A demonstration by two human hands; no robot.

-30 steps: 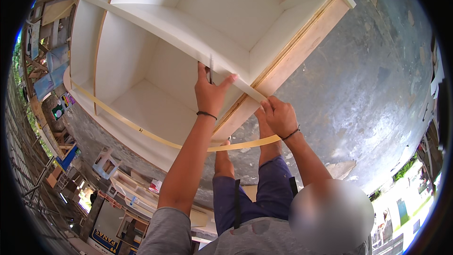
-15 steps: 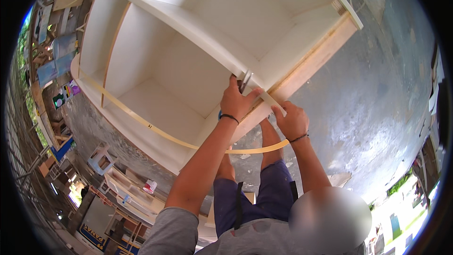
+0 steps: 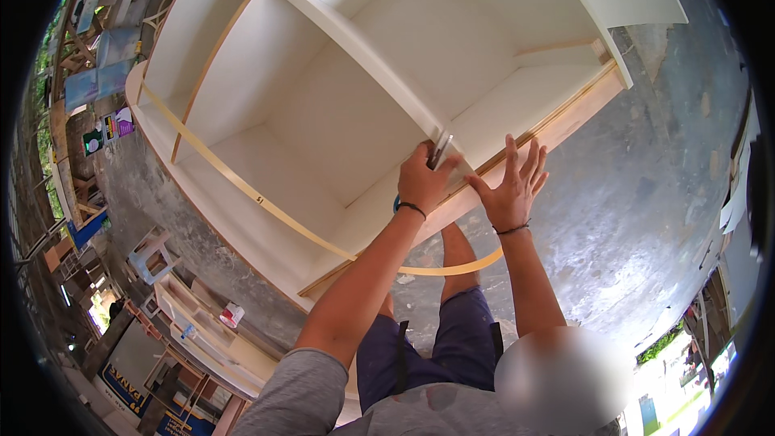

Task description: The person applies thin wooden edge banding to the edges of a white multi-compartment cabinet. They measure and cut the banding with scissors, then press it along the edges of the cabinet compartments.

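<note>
Nearest the camera, the person's bent knees in dark blue shorts [image 3: 452, 339] sit below both forearms, which rise from the lower edge toward a large white cabinet [image 3: 323, 113] lying open-faced on the grey concrete floor [image 3: 662, 218].

The left hand [image 3: 424, 178], with a dark band at the wrist, is curled tightly around a small metal blade tool [image 3: 441, 148], whose shiny end sticks up past the knuckles and meets the front edge of the cabinet's middle divider [image 3: 363, 73]. Just beside it, the right hand [image 3: 510, 186] is spread wide with its fingers [image 3: 529, 161] fanned out, the palm lying flat on the cabinet's near edge, gripping nothing.

A long, thin strip of pale yellow edge banding [image 3: 242, 186] runs along the cabinet's lower front rim, then peels loose and curves under both wrists, hanging free in front of the shorts.

Beyond the hands, the cabinet's bare white compartments open up, with a raw wood edge [image 3: 565, 113] showing along the right side. Farther off at the left, a smaller white shelf unit [image 3: 202, 331] and a stool [image 3: 149, 250] stand on the floor.
</note>
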